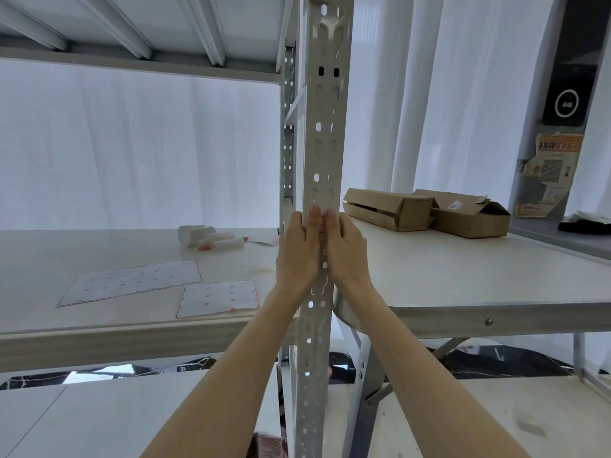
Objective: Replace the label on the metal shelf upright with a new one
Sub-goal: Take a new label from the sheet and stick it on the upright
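A grey perforated metal shelf upright (pixel 325 133) runs down the middle of the view. My left hand (pixel 299 252) wraps its left side and my right hand (pixel 347 252) its right side, thumbs pressed together on the front face. Between the thumbs a small sliver of a label (pixel 321 223) with a reddish edge shows; most of it is hidden. Two label sheets with red borders (pixel 132 280) (pixel 216 297) lie on the shelf board at the left.
A white paper roll and glue-like tubes (pixel 211 239) lie at the back of the left shelf board. Two cardboard boxes (pixel 426 209) stand on the white table (pixel 463 276) at the right. A shelf level (pixel 139 61) hangs overhead.
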